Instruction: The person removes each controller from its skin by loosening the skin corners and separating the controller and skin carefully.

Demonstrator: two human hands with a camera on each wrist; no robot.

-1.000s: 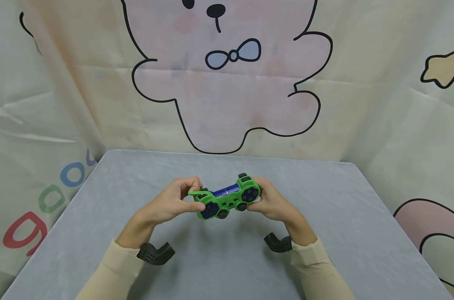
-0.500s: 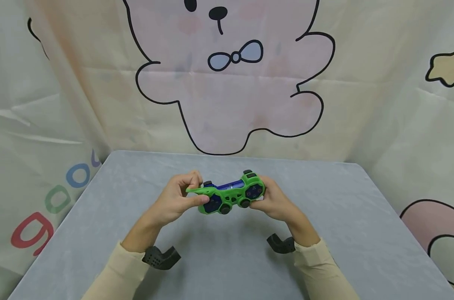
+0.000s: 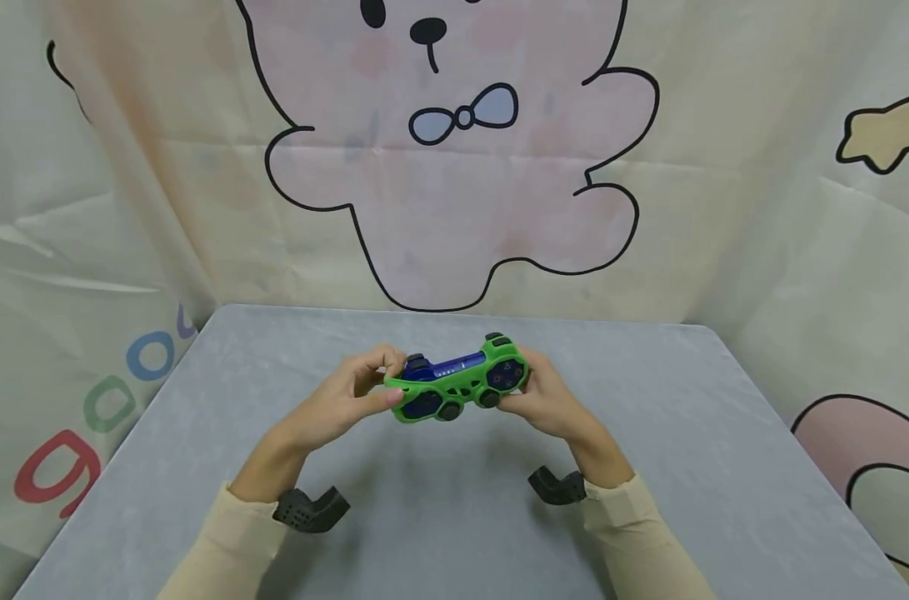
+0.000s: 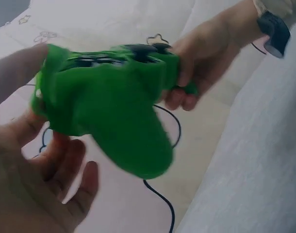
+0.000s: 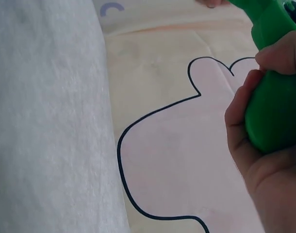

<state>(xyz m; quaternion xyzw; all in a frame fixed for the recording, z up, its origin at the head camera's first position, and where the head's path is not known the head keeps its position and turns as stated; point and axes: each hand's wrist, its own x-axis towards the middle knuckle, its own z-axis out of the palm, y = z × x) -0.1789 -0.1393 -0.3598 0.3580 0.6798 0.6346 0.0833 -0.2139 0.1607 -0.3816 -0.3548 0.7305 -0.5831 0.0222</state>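
Note:
A blue game controller (image 3: 457, 367) in a green silicone cover (image 3: 460, 386) is held above the table, tilted with its right end higher. My left hand (image 3: 345, 393) pinches the cover's edge at the controller's left end, thumb on the front side. Blue body and dark shoulder buttons (image 3: 418, 362) show bare there, above the cover's edge. In the left wrist view, the covered left handle (image 4: 123, 121) points down, outside the left hand's fingers (image 4: 85, 187). My right hand (image 3: 544, 402) grips the right handle (image 5: 274, 109), which the cover wraps closely in the right wrist view.
A grey cloth-covered table (image 3: 454, 517) lies beneath the hands. Printed cloth (image 3: 454, 208) hangs behind it and on both sides. Black curved mounts (image 3: 312, 510) sit at both wrists, by the beige sleeves (image 3: 225, 542).
The cover's edge, stretched out leftward in the earlier frames, now lies closer to the controller's left end. More of the blue left shoulder shows. The right hand keeps its grip.

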